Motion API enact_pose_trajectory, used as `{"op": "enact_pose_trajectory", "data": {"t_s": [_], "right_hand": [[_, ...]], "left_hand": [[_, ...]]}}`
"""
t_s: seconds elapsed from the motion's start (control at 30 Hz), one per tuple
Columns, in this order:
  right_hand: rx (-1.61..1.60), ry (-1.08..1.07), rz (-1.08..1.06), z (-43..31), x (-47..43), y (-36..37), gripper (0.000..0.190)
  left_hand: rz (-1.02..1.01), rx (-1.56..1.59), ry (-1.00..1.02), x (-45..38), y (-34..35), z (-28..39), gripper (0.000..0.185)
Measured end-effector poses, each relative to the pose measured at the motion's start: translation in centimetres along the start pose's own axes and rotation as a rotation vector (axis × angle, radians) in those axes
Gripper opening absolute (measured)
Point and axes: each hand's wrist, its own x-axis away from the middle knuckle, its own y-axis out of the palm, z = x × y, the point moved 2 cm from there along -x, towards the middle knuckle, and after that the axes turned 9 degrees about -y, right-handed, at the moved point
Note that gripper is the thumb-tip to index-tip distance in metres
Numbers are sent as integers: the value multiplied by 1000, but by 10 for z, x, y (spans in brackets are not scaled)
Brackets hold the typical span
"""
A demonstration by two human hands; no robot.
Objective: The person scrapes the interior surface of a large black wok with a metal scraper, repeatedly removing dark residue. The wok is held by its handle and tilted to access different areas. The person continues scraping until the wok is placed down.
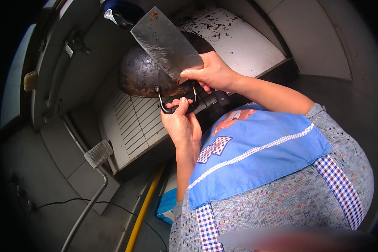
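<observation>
A blackened wok (138, 69), rusty brown near its rim, is tipped with its rounded outer side showing. My left hand (183, 126) grips the black loop handle (167, 109), which is fixed to the wok by metal posts. In my right hand (219, 72) is a cleaver, pinched by the heel of its broad blade (165, 41). The scratched blade overlaps the wok's outer side; whether they touch, I cannot tell. A brown smear marks its far corner. The cleaver's dark riveted handle (222, 97) points back under my right wrist.
Dark flakes are strewn over the white counter (249, 53). A grooved tiled surface (135, 119) lies beneath the wok. At the back is a blue-and-black object (123, 14). On the left, a grey cloth (99, 153) hangs on a metal pipe (89, 206), near a yellow pipe (144, 214).
</observation>
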Motion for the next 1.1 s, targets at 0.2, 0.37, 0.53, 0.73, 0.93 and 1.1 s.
{"op": "enact_pose_trajectory", "data": {"t_s": [0.2,0.37,0.53,0.73,0.93,1.1], "right_hand": [[-19,22,-23,-2,-2,1,16],[-10,37,-106,3,0,15,18],[7,56,-23,4,1,19,22],[-14,35,23,-21,-8,0,18],[303,-173,-116,-73,-17,-17,18],[330,-302,-257,-95,-26,-2,19]], "left_hand": [[7,-9,31,0,0,-1,27],[-50,-9,-7,0,1,-6,27],[-64,9,76,1,3,-7,27],[-119,-21,160,9,15,-8,32],[-189,-21,179,17,22,6,34],[-256,1,187,24,24,9,36]]}}
